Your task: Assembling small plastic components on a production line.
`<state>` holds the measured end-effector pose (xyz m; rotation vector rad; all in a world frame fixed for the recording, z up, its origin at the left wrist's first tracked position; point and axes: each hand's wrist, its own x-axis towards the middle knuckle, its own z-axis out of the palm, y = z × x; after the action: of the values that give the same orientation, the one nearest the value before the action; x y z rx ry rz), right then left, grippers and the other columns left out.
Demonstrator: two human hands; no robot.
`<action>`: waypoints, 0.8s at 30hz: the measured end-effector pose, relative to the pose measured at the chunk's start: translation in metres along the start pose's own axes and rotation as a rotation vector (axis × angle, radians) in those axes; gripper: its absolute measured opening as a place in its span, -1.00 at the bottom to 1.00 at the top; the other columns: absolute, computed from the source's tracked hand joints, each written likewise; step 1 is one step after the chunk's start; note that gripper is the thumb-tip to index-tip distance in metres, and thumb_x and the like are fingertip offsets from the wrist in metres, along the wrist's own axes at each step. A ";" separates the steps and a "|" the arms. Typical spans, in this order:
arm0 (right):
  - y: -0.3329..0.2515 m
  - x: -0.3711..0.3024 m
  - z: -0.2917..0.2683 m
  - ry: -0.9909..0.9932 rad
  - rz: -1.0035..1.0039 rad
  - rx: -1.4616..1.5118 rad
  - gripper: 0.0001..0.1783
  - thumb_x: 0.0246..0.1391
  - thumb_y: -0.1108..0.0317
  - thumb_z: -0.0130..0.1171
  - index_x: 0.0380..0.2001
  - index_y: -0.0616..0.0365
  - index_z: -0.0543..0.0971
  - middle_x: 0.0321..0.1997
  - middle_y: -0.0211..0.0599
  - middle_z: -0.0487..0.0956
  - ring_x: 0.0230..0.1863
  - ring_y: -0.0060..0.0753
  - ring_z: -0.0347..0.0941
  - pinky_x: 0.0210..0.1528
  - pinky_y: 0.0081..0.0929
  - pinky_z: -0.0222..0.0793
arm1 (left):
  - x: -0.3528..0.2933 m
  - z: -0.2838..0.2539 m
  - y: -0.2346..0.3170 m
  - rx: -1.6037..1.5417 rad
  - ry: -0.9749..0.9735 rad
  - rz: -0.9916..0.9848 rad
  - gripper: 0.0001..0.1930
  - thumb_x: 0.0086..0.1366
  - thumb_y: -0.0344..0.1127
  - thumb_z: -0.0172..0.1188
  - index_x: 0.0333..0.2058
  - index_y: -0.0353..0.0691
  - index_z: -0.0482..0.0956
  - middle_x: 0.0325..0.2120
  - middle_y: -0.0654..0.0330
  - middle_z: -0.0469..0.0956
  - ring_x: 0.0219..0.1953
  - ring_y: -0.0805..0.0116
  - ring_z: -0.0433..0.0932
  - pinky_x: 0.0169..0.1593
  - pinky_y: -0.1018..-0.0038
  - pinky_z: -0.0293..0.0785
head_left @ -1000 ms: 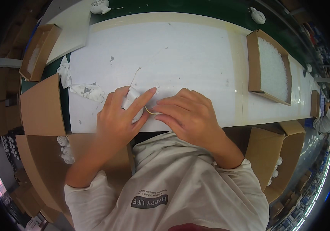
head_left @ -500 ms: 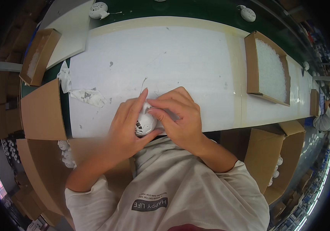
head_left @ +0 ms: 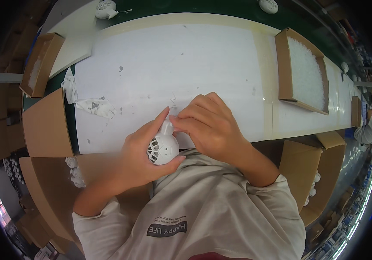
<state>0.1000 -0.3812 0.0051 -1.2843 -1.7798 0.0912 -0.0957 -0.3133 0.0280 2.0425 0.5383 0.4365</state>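
The left hand (head_left: 139, 150) was curved partly open around a white ball (head_left: 165, 150), thumb on the near side, fingers along the other. The ball sat over the near edge of the counter (head_left: 173, 56), its latticed side to the left and its neck (head_left: 167, 127) pointing away from the person. The right hand (head_left: 214, 125) was nearly closed, thumb and fingertips bunched at the neck's tip; whether they gripped it could not be told, since they covered that spot.

A torn white scrap (head_left: 95, 107) lay left of the hands. A shallow tray (head_left: 285, 69) of clear bits (head_left: 306, 73) stood well to the right, a small box (head_left: 50, 65) at the far left beside a pale board (head_left: 74, 47). Two more balls rested along the far side, one left (head_left: 106, 9), one right (head_left: 268, 5). Below the counter, the left forearm crossed an open carton (head_left: 42, 177) with white pieces (head_left: 76, 177) inside; another carton (head_left: 298, 162) stood to the right.
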 end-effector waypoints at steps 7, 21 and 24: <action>0.001 0.004 -0.013 -0.116 0.025 -0.003 -0.76 -0.22 0.46 0.42 -0.40 0.16 0.61 -0.45 -0.41 0.55 -0.44 -0.37 0.36 -0.40 -0.41 0.14 | 0.004 0.008 0.023 0.297 0.018 -0.102 -0.02 -0.09 -0.31 0.50 0.32 -0.39 0.20 -0.20 -0.02 0.58 -0.24 0.05 0.63 -0.13 0.35 0.58; 0.065 -0.009 -0.148 0.542 0.467 -0.174 -0.61 0.18 0.34 0.25 0.05 0.24 0.59 -0.24 -0.21 0.64 -0.21 -0.47 0.53 -0.20 -0.46 0.39 | -0.097 -0.137 0.067 0.795 -0.144 -0.699 -0.10 -0.14 -0.46 0.50 0.27 -0.12 0.34 0.00 -0.01 0.55 -0.04 0.00 0.58 0.01 0.25 0.50; 0.106 -0.019 -0.193 0.464 0.774 -0.461 -0.67 0.18 0.33 0.23 0.00 0.15 0.64 -0.29 -0.26 0.63 -0.26 -0.45 0.53 -0.22 -0.45 0.40 | -0.128 -0.166 0.062 0.901 0.057 -0.956 -0.17 -0.06 -0.48 0.45 0.26 -0.10 0.36 0.00 0.03 0.56 -0.04 0.07 0.57 0.04 0.27 0.47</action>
<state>0.3109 -0.4289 0.0501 -2.0745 -0.8606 -0.1841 -0.2747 -0.2922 0.1513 2.2377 1.8703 -0.4112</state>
